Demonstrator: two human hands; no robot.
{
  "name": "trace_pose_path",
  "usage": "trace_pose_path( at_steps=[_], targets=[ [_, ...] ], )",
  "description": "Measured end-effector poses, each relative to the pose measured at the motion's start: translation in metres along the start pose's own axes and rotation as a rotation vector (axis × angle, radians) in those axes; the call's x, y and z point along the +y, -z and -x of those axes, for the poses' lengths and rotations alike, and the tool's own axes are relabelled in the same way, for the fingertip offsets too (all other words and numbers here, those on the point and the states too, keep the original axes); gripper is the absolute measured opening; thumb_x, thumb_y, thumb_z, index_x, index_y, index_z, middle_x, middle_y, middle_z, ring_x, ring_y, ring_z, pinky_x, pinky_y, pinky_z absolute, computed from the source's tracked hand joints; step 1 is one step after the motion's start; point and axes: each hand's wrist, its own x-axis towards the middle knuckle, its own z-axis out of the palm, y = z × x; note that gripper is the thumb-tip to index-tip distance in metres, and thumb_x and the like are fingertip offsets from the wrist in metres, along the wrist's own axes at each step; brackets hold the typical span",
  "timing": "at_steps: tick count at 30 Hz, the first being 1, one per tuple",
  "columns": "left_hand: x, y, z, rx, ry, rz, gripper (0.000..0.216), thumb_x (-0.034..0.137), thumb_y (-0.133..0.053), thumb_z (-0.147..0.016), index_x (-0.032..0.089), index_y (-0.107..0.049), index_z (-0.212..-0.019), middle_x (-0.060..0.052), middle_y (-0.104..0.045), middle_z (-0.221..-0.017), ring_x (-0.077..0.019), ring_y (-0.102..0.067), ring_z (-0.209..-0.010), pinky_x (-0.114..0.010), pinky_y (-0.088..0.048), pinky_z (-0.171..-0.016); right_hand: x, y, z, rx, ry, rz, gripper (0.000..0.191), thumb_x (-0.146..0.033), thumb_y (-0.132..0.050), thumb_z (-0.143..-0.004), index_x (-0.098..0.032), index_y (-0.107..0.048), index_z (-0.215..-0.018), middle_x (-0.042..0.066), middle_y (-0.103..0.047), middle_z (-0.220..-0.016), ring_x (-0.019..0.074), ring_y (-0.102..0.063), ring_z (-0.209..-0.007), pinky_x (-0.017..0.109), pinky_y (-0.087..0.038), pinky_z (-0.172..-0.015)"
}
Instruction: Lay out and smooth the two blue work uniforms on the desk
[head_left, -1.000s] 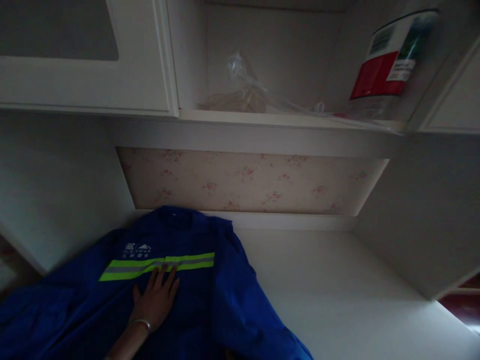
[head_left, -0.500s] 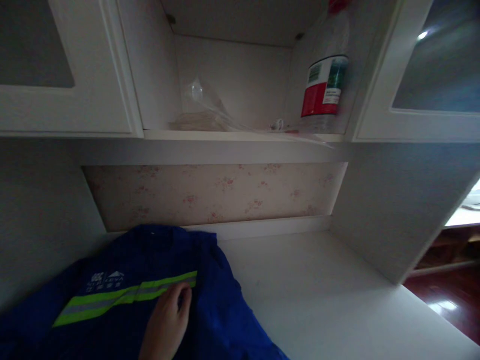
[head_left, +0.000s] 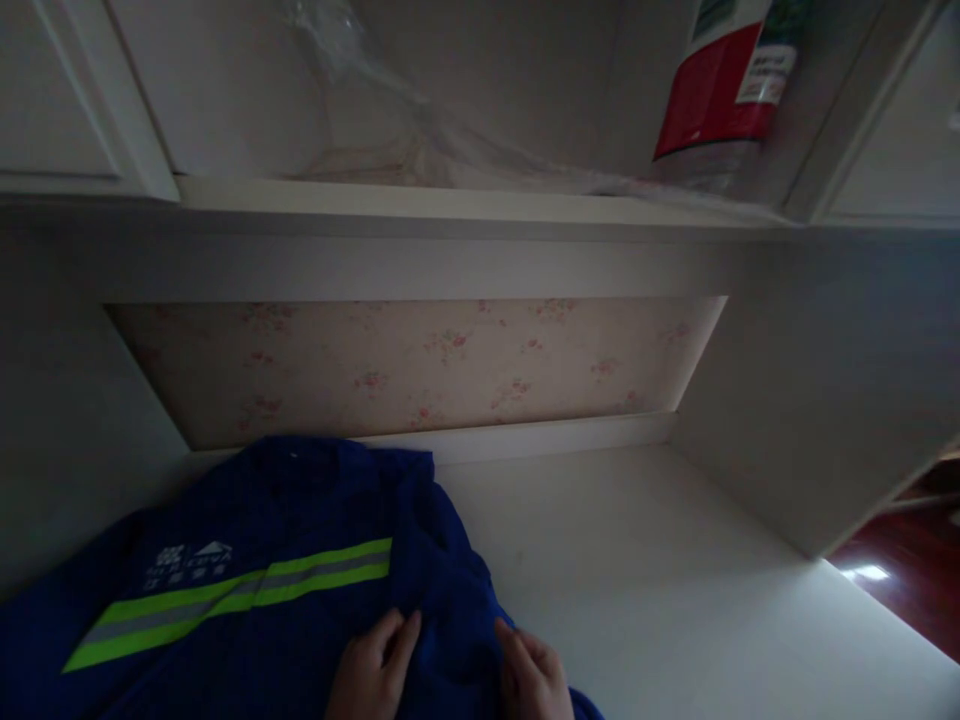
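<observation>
A dark blue work jacket (head_left: 315, 515) lies spread over the left part of the white counter. Across its chest runs a yellow-green and grey reflective stripe (head_left: 322, 575), with white printing above it. Below the stripe's right end, my left hand (head_left: 375, 665) is closed, thumb and forefinger pinched on the jacket's cloth. My right hand (head_left: 534, 678) is at the jacket's sleeve side, its fingers closed on the blue fabric. The lower parts of both hands are cut off by the frame's bottom edge.
Above the white counter (head_left: 637, 560) is a cabinet shelf (head_left: 480, 203). Clear plastic wrap (head_left: 450, 135) droops over its front edge. A bottle with a red and white label (head_left: 720, 90) stands on the right. Side panels bound the counter.
My right hand has come into view at the jacket's sleeve side. My left hand has moved right and down from the stripe. The camera has come closer, and the shelf sits higher in view.
</observation>
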Motion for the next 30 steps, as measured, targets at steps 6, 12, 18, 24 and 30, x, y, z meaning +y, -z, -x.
trace_pose_path(
  at_steps=[6, 12, 18, 24, 30],
  targets=[
    [0.001, 0.0, 0.003, -0.003, 0.028, 0.032, 0.041, 0.053, -0.041, -0.09, 0.025, -0.05, -0.063, 0.001, -0.058, -0.057, -0.0155, -0.06, -0.058, -0.023, -0.039, -0.061, 0.008, -0.038, -0.02, 0.118, -0.15, -0.225, 0.063, -0.081, -0.056, -0.061, -0.024, -0.032, -0.047, -0.007, -0.026, -0.044, 0.0079, -0.021, -0.045, 0.027, -0.015, -0.047],
    [-0.004, 0.001, 0.002, -0.023, 0.034, 0.058, 0.04, 0.054, -0.039, -0.09, 0.024, -0.054, -0.067, -0.002, -0.062, -0.063, -0.0183, -0.065, -0.066, -0.024, -0.042, -0.067, 0.002, -0.04, -0.02, 0.088, -0.143, -0.24, 0.058, -0.074, -0.057, -0.066, -0.024, -0.033, -0.049, -0.007, -0.027, -0.045, 0.0077, -0.021, -0.045, 0.027, -0.015, -0.047],
    [-0.009, -0.001, 0.007, 0.006, 0.024, 0.033, 0.041, 0.053, -0.039, -0.091, 0.024, -0.06, -0.073, -0.004, -0.068, -0.068, -0.0192, -0.067, -0.069, -0.024, -0.042, -0.067, 0.004, -0.039, -0.02, 0.084, -0.134, -0.223, 0.058, -0.075, -0.056, -0.066, -0.024, -0.035, -0.05, -0.007, -0.028, -0.047, 0.0083, -0.022, -0.047, 0.027, -0.016, -0.048],
    [-0.007, -0.002, 0.006, 0.018, 0.007, -0.002, 0.039, 0.049, -0.039, -0.093, 0.024, -0.056, -0.069, -0.002, -0.065, -0.064, -0.0181, -0.066, -0.064, -0.024, -0.041, -0.063, 0.001, -0.04, -0.023, 0.064, -0.159, -0.233, 0.065, -0.085, -0.057, -0.056, -0.024, -0.035, -0.047, -0.006, -0.028, -0.045, 0.0081, -0.022, -0.045, 0.028, -0.014, -0.048],
    [-0.003, -0.002, 0.005, 0.021, 0.005, -0.01, 0.037, 0.045, -0.04, -0.092, 0.024, -0.056, -0.066, -0.002, -0.065, -0.062, -0.0171, -0.064, -0.061, -0.023, -0.039, -0.06, 0.0, -0.039, -0.023, 0.044, -0.155, -0.229, 0.067, -0.086, -0.057, -0.056, -0.024, -0.035, -0.046, -0.006, -0.029, -0.044, 0.0079, -0.022, -0.044, 0.027, -0.015, -0.047]
  ],
)
